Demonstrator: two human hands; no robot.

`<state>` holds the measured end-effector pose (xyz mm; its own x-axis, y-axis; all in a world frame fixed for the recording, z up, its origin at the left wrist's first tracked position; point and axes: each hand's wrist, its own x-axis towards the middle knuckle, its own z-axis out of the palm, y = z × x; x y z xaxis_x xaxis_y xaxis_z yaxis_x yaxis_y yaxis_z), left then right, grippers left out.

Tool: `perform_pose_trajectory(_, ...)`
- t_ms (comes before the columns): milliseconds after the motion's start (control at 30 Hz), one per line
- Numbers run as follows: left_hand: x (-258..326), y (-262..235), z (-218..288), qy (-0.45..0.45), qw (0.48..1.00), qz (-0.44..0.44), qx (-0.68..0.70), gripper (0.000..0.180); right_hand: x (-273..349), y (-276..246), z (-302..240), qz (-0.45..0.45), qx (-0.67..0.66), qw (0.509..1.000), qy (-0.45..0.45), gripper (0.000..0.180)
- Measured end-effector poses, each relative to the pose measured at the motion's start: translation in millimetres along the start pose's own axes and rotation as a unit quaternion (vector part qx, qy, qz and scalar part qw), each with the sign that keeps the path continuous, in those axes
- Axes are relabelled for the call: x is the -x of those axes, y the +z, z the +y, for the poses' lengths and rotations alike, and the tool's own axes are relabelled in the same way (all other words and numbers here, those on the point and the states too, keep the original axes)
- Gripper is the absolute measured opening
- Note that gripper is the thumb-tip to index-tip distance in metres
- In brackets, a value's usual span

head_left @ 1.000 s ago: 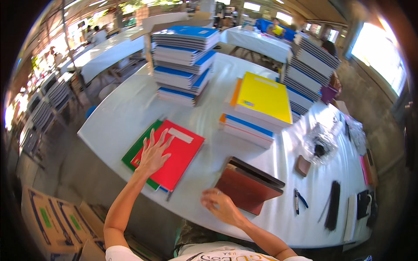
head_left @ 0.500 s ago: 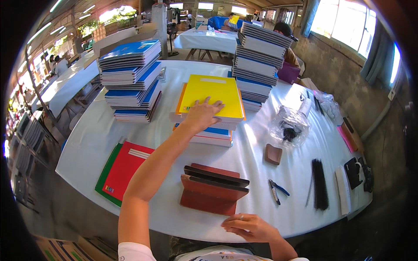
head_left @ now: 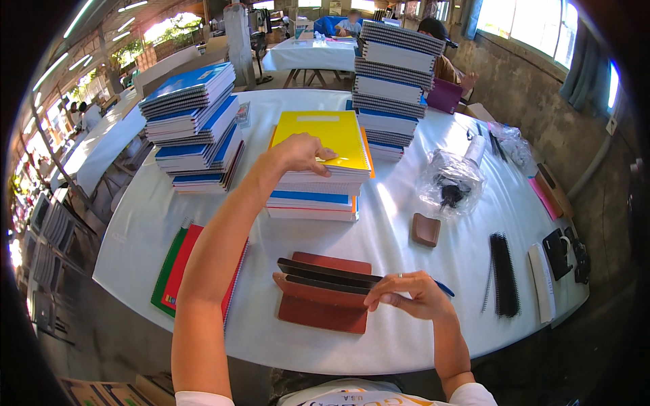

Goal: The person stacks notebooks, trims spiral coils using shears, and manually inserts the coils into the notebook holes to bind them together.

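Note:
Near the table's centre, a yellow spiral notebook [head_left: 318, 128] tops a stack of notebooks. My left hand [head_left: 301, 152] lies over its near edge, fingers bent on the cover and thumb down against the page edges. In front of me stands a reddish-brown slotted holder [head_left: 325, 314] with dark upright boards, nothing visible between them. My right hand [head_left: 414, 296] has its fingers closed at the holder's right end; the fingertips are partly hidden. Under my left forearm, red [head_left: 191, 247] and green [head_left: 166, 287] notebooks lie partly covered.
Tall notebook stacks stand at the back left [head_left: 193, 135] and back right [head_left: 393, 88]. On the right lie a plastic bag [head_left: 450, 183], a small brown block [head_left: 425, 230] and black spiral coils [head_left: 504, 274]. Blue-handled pliers [head_left: 444, 289] are mostly behind my right hand. A person [head_left: 443, 68] sits beyond.
My left hand has drawn back from lying spread on the yellow cover to its near edge, fingers now bent. My right hand has moved up from the table's front edge to the brown holder.

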<state>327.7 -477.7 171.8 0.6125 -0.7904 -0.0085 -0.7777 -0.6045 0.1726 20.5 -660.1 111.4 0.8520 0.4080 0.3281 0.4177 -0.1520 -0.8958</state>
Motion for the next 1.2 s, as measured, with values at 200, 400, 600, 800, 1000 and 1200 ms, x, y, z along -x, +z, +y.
perform_pose_trajectory(200, -6, -4, -13, 0.032, 0.999, -0.026, 0.007, 0.057, -36, -23, 15, 0.067, -0.129, 0.989, 0.022, 0.026)
perform_pose_trajectory(400, -4, -1, -15, 0.064, 0.998, -0.011, -0.006, 0.057, -71, -25, 38, 0.144, -0.093, 0.983, 0.063, 0.029)
perform_pose_trajectory(600, -3, 3, -19, 0.089, 0.996, 0.008, 0.005, 0.048, -97, -15, 54, 0.130, -0.092, 0.984, 0.079, 0.030)
perform_pose_trajectory(800, 2, -7, -19, 0.090, 0.993, 0.051, 0.050, 0.055, -146, -15, 63, 0.217, -0.166, 0.961, 0.054, 0.034)
perform_pose_trajectory(1000, 14, 2, -28, 0.016, 0.965, 0.187, 0.184, 0.065, -223, -17, 74, 0.297, -0.152, 0.942, 0.038, 0.062)
perform_pose_trajectory(1200, 36, 29, -27, 0.135, 0.856, 0.177, 0.466, 0.093, -258, 16, 49, 0.403, -0.031, 0.911, 0.078, 0.074)
